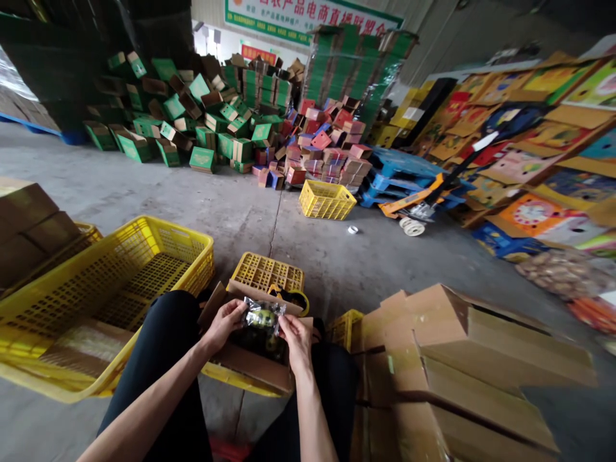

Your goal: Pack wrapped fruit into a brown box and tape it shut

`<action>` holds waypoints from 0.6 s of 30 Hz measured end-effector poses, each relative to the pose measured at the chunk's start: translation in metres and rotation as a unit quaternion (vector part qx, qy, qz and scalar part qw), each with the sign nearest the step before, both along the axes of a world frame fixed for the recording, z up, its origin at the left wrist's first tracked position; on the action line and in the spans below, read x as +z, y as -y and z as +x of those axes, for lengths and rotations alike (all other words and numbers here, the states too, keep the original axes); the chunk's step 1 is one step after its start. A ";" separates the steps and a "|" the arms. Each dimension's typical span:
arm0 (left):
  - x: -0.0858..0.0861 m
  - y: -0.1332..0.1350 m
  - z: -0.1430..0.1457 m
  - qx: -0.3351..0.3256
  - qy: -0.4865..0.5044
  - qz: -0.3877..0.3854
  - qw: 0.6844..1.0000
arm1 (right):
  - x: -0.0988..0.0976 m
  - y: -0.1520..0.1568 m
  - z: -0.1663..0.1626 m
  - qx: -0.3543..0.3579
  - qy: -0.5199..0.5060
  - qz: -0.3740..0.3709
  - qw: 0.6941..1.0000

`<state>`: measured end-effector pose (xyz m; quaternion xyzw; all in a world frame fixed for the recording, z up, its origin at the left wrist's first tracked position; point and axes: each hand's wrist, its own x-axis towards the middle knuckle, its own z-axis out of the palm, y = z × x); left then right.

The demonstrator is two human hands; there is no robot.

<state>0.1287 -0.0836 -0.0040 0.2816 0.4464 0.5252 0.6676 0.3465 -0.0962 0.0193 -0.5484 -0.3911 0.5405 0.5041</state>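
Observation:
A small clear plastic packet (264, 317) with something round and green-yellow inside is stretched between my two hands. My left hand (225, 326) pinches its left end, and my right hand (296, 337) pinches the right end. Directly below is an open cardboard box (255, 367) between my knees; dark, shiny packets lie in it, too dim to make out. The box rests on an upturned yellow crate (269, 271). Just behind the packet lies what looks like a yellow and black tape dispenser (293, 298).
On my left stands a large yellow basket (192, 240) with a flat carton (84, 346) in it. Stacked cardboard boxes (433, 359) flank my right. Farther off are a yellow crate (327, 200), an orange pallet jack (418, 199), blue pallets (399, 170) and heaped green boxes (202, 159).

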 end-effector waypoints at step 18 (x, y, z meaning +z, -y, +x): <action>0.000 0.001 0.004 -0.045 0.056 -0.022 0.997 | -0.004 -0.002 -0.001 -0.011 -0.015 0.018 1.000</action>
